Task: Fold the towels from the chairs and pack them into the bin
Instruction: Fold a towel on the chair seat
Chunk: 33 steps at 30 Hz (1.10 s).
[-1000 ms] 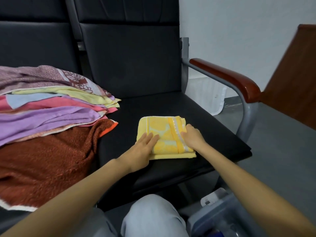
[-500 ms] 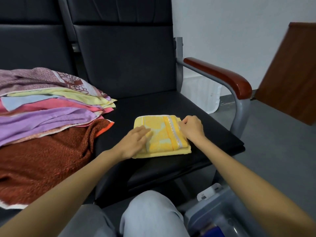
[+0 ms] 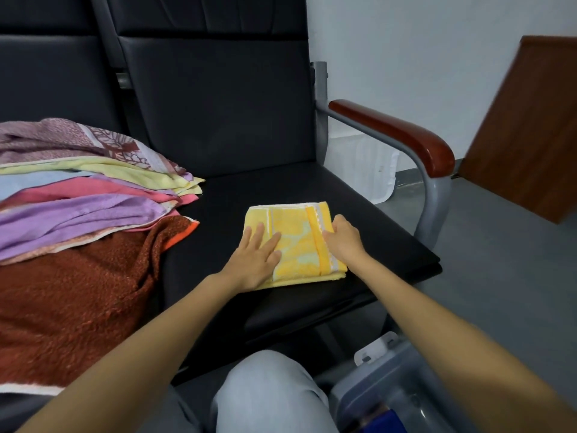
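Observation:
A folded yellow towel (image 3: 299,242) lies on the black seat of the right-hand chair (image 3: 359,214). My left hand (image 3: 254,262) rests flat on the towel's left part with straight fingers. My right hand (image 3: 343,242) sits at the towel's right edge, fingers curled over that edge. A pile of unfolded towels (image 3: 78,189) in purple, pink, yellow and patterned cloth lies on the left chair, over a rust-brown towel (image 3: 71,295). The grey bin (image 3: 384,398) stands on the floor at the lower right, partly behind my right arm.
The chair has a red-brown armrest (image 3: 406,135) on a grey metal frame to the right of the towel. A brown wooden panel (image 3: 527,132) stands at the far right. A white plastic container (image 3: 362,170) sits behind the chair. My knee (image 3: 268,392) is below the seat's front edge.
My left hand has slid up over the towel's left side and flattened on it. My right hand stays at the right edge. The camera has shifted slightly.

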Available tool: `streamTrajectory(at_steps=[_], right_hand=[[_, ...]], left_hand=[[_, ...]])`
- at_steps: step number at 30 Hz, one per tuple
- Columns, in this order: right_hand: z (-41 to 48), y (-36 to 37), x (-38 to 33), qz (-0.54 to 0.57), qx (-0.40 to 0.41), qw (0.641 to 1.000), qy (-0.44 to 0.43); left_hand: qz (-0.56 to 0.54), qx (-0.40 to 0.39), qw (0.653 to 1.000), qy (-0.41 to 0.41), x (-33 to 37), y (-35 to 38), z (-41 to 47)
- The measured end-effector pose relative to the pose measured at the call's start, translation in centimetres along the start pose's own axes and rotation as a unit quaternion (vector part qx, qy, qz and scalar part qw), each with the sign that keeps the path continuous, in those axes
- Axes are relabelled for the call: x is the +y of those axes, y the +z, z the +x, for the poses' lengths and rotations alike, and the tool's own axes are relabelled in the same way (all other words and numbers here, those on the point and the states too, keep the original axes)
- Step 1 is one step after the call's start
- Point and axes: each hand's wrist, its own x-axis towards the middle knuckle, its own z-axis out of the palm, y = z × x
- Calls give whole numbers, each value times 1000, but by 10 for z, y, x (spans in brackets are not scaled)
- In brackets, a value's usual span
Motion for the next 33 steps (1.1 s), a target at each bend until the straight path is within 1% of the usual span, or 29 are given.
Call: streamTrajectory(at_steps=[2,4,6,7,8,10,12,13,15,16,17,18,20,23,25,27,29,33], right_hand=[[-2,6,1,-19,11,1000,-18],[-4,12,-1,-49,28,998,-23],[-5,15,-2,-65,54,996,-11],[-7,13,-3,-54,64,996,1],[-7,11,-4,-36,57,998,19],[-9,2,-8,-19,3,998,65],[-11,-9,-14,10,-62,992,109],[-13,-13,-16,55,-91,987,117],[-20,-23,-17,143,-157,972,104],[-21,-25,-16,173,-185,963,89],[-23,-28,-13,193,-203,957,72],[-30,-36,-6,210,-202,955,60],[-43,-50,2,238,-173,955,39],[-76,-85,28,292,-90,951,37],[-104,-107,47,298,-31,953,34],[-138,-128,74,279,19,959,46],[-172,-143,104,251,45,964,72],[-229,-149,167,233,45,961,144]], left_hand=[[36,0,999,0,3,-1,-4],[65,-17,998,-11,2,-3,-5],[31,-17,999,-40,-2,-4,0],[-5,3,998,-66,-2,-5,2],[-47,35,993,-98,-2,-6,3],[-149,81,975,-143,-1,-11,2],[-240,75,958,-141,-6,-15,3],[-271,63,951,-133,-8,-18,2],[-348,38,929,-121,-11,-22,-1],[-388,38,914,-116,-12,-25,-2],[-421,41,900,-107,-10,-27,-5],[-437,38,893,-95,-3,-26,-8],[-450,31,890,-69,11,-28,-14],[-439,9,898,-4,50,-22,-23],[-418,-8,908,33,81,-13,-27],[-387,-41,919,58,115,11,-33],[-364,-75,925,77,141,39,-38],[-327,-148,929,87,172,106,-42]])
